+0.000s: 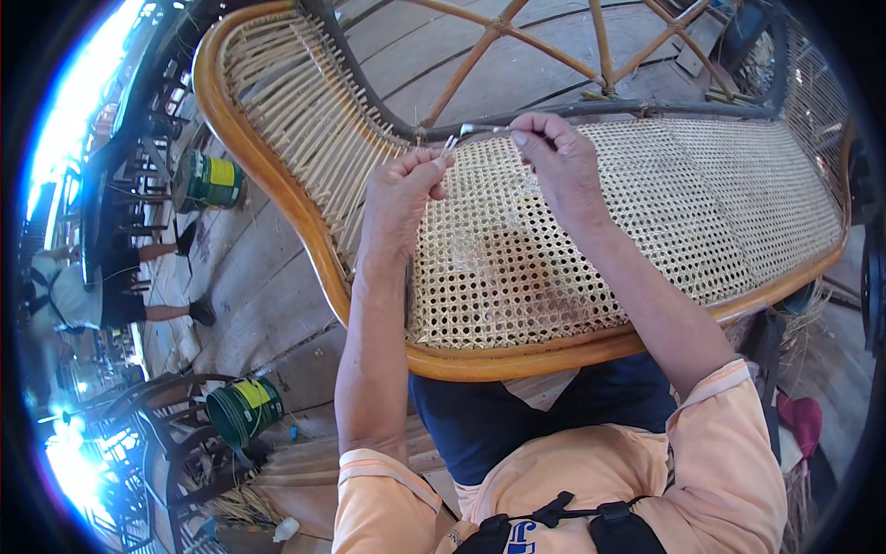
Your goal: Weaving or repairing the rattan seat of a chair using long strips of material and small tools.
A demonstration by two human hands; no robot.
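A curved rattan sofa frame lies across my lap, its seat panel woven in an open cane mesh. My left hand pinches a thin pale cane strand at the far left edge of the mesh. My right hand grips a slim metal tool whose tip points left toward that strand. Both hands are close together near the dark back rail. Bare cane slats fan out to the left of the woven part.
Two green tins stand on the plank floor at left and lower left. Another person's legs show at the far left. Dark chair frames and loose cane bundles lie at lower left.
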